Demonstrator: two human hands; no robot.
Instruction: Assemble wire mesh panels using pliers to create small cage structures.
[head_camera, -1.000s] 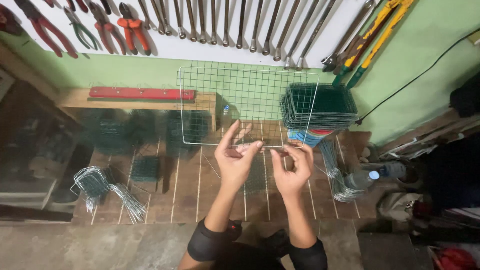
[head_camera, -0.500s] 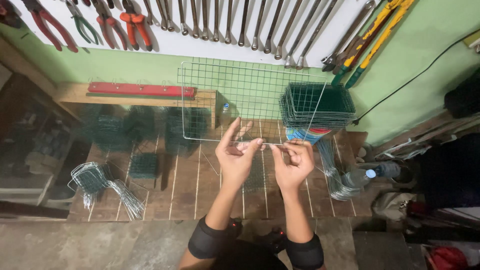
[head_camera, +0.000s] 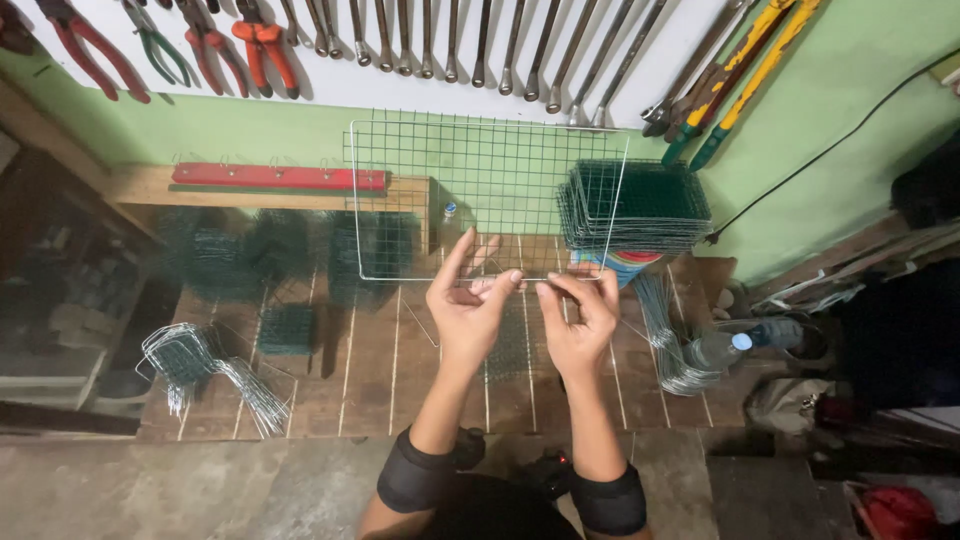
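While the mesh panel (head_camera: 480, 190) stands upright above the worktop (head_camera: 380, 370), we pinch its lower edge, left hand (head_camera: 468, 318) and right hand (head_camera: 580, 325) clamped side by side along that wire.

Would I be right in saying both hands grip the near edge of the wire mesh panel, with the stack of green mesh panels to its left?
Not quite: in the head view the stack of green mesh panels stands to the right of the wire mesh panel. The left hand and right hand do grip its near edge.

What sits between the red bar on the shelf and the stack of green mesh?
Head view: the upright wire mesh panel both hands hold spans the gap between red bar and mesh stack.
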